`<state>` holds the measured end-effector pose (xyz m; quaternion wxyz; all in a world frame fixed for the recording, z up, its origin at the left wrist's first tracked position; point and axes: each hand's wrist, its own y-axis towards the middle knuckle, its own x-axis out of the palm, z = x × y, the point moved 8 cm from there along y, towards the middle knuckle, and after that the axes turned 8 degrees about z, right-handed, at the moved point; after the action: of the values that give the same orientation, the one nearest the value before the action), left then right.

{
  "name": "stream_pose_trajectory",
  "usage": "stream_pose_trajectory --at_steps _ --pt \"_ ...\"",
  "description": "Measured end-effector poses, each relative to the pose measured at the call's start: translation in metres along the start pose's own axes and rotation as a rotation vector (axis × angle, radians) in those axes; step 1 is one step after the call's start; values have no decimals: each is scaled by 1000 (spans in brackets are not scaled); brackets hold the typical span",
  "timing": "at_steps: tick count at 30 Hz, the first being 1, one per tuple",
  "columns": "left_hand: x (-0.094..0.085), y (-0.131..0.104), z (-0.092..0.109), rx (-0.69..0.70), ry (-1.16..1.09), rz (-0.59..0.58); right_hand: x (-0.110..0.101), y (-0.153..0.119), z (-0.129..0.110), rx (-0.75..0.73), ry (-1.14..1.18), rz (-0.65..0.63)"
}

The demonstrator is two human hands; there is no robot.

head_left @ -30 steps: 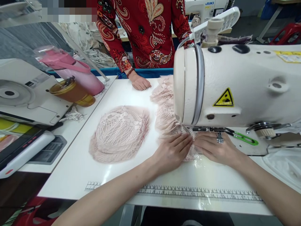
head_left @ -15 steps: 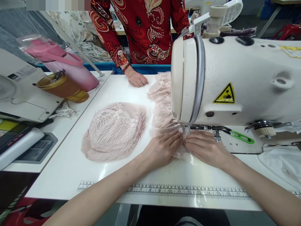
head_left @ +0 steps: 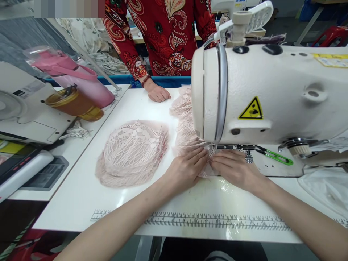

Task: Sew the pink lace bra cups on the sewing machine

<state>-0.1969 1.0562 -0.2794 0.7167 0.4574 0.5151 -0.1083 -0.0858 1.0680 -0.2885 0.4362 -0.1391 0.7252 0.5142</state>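
Observation:
A length of pale pink lace fabric [head_left: 187,132] runs under the head of a white sewing machine [head_left: 272,94]. My left hand [head_left: 189,165] presses on its left side, fingers close together and gripping the cloth near the needle area. Just to the right, my right hand [head_left: 235,168] holds the lace's edge, its fingertips almost meeting the left ones. The needle itself is hidden behind the machine head. A stack of pink lace pieces [head_left: 133,154] lies on the white table to the left of my hands.
Opposite stands a person in a red patterned top, one fist [head_left: 157,92] resting on the table. At left are a pink thermos [head_left: 81,81], an amber cup [head_left: 73,103] and another machine [head_left: 24,105]. Green-handled tweezers [head_left: 277,157] lie right of my hands; a ruler scale [head_left: 195,219] marks the front edge.
The view has shifted slightly, so the machine appears further left. My hands and the near end of the lace sit a little further forward. The lace stack has stayed put.

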Motion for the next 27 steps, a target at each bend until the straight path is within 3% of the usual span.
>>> stream_pose_trajectory --at_steps 8,14,21,27 --pt "2 0 5 20 120 5 -13 8 -4 -67 -70 69" --pt "9 -3 6 -14 118 -33 -5 0 6 9 -108 -7" --pt "7 1 11 9 182 -16 -24 9 3 20 -254 72" --pt "9 1 9 -1 166 -38 -10 -4 15 109 -213 -36"
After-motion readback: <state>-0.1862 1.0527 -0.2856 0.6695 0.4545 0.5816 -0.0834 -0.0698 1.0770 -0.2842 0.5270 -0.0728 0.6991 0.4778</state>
